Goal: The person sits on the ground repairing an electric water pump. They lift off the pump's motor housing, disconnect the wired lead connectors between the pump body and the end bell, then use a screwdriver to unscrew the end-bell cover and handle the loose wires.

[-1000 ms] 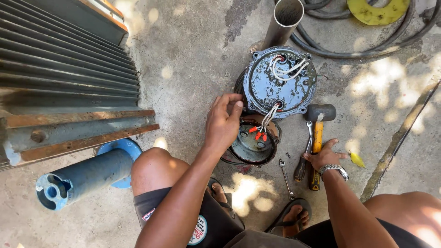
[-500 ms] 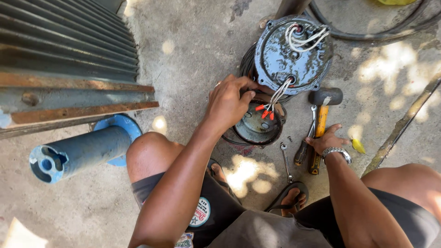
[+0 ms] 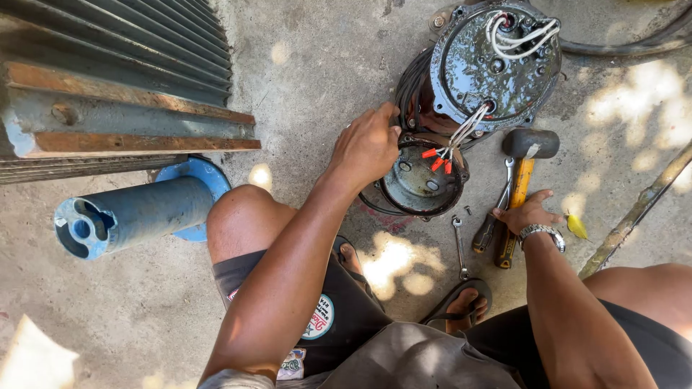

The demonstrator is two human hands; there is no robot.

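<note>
A round grey-blue motor housing (image 3: 497, 65) lies on the concrete, with white wires coming out of its face. The wires end in red connectors (image 3: 438, 158) over a dark round cap (image 3: 422, 184) that sits against the housing. My left hand (image 3: 367, 148) grips the cap's upper left rim, next to a bundle of black cable. My right hand (image 3: 530, 212), with a watch on its wrist, rests with fingers spread on the yellow handle of a black-headed mallet (image 3: 530, 142) and a dark-handled screwdriver (image 3: 486, 234).
A small spanner (image 3: 459, 245) lies between the cap and my sandalled foot. A blue pipe with a flange (image 3: 137, 212) lies at left under a rusty angle iron (image 3: 144, 137) and corrugated sheet (image 3: 108, 43). A thin rod (image 3: 634, 209) and a hose (image 3: 620, 47) lie at right.
My left hand has slid from the cap's top to its upper left rim and closed on it. My right hand stays on the tools. The view has moved closer.
</note>
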